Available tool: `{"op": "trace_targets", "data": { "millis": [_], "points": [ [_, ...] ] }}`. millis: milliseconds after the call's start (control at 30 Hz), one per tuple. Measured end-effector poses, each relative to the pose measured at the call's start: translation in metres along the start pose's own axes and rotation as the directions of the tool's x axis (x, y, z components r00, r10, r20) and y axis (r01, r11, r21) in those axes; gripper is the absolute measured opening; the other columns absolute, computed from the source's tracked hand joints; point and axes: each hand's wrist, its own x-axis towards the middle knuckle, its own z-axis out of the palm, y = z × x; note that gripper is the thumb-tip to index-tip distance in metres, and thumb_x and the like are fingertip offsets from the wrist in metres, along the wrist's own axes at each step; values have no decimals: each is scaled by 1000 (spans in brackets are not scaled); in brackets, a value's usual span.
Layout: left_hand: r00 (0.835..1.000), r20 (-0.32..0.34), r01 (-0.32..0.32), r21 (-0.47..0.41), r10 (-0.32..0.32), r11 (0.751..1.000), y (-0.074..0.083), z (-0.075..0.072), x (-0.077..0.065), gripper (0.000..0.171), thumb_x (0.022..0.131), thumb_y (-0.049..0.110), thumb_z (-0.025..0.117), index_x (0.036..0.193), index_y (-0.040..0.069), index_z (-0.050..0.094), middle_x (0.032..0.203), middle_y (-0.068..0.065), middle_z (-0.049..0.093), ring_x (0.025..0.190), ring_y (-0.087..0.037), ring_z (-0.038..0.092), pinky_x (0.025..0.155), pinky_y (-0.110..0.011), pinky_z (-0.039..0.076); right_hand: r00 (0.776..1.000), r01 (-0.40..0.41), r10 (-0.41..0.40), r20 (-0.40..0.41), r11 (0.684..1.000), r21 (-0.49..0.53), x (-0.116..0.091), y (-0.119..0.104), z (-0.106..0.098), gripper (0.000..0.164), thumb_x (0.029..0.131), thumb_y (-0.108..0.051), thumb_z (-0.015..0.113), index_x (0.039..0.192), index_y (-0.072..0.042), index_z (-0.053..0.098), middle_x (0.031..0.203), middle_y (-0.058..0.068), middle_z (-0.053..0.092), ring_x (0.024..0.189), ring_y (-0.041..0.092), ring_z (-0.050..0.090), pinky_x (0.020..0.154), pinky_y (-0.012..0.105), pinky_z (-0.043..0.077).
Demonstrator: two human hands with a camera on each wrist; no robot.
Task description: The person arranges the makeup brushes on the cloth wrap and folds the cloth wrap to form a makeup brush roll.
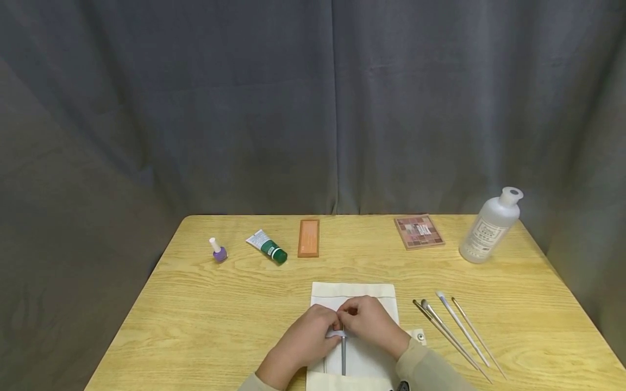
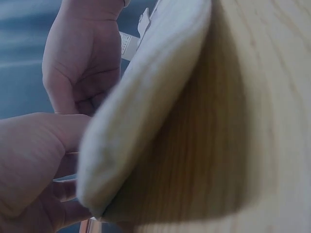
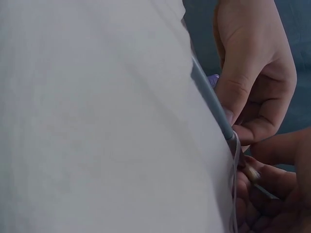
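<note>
A white cloth brush case (image 1: 367, 366) lies spread out under both hands. Along its middle runs a makeup brush (image 1: 343, 355) with a grey-blue handle, which also shows in the right wrist view. My left hand (image 1: 310, 332) pinches a thin white elastic band (image 1: 335, 333) where it crosses the brush. Just beyond the band, my right hand (image 1: 370, 320) grips the brush by its bristle end (image 3: 251, 174). The two hands' fingertips are close together. In the left wrist view, the raised cloth edge (image 2: 146, 97) hides the brush.
Several makeup brushes (image 1: 462, 320) lie right of the case, near its snap tab (image 1: 419, 336). Farther back are a purple nail polish bottle (image 1: 220, 253), a green-capped tube (image 1: 268, 247), an orange palette (image 1: 308, 239), an eyeshadow palette (image 1: 419, 232) and a clear bottle (image 1: 490, 228).
</note>
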Motion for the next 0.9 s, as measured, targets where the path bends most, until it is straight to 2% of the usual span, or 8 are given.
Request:
{"op": "trace_targets", "data": {
  "millis": [200,433,533,733,900],
  "points": [
    [1000,-29,3,22,-3,1000,-1,1,0,14,89,18,77,83,17,64,89,11,62,98,-10,55,88,-28,48,999,-6,7,35,1000,-28,0,-3,-2,11,94,-14,67,92,-8,76,83,-5,64,73,8,55,64,25,47],
    [999,-41,-6,53,9,999,0,1,-1,10,89,19,77,85,16,68,96,9,66,102,-12,57,91,-28,48,997,24,-13,70,989,-147,0,-4,-3,24,86,5,54,96,-1,75,85,0,60,73,12,51,66,29,46],
    [999,-38,-5,55,7,998,0,1,-1,12,90,21,77,84,16,67,97,9,66,104,-12,57,92,-29,49,995,49,-33,94,984,-173,-1,-3,-3,27,88,8,53,101,-1,74,88,1,60,78,13,53,73,33,50],
    [1000,-27,14,57,-12,998,3,2,1,22,90,35,76,85,18,64,87,11,59,98,-11,56,84,-28,49,993,64,-46,105,984,-169,-5,-3,-7,30,95,4,53,123,1,64,99,5,66,93,19,62,87,45,51],
    [999,-13,48,131,-47,990,8,4,3,27,86,44,76,95,21,64,96,10,60,96,-12,53,79,-29,50,994,89,-76,76,977,-194,-8,-3,-17,30,95,2,56,124,-1,64,110,7,67,92,15,61,83,40,52]
  ]
}}
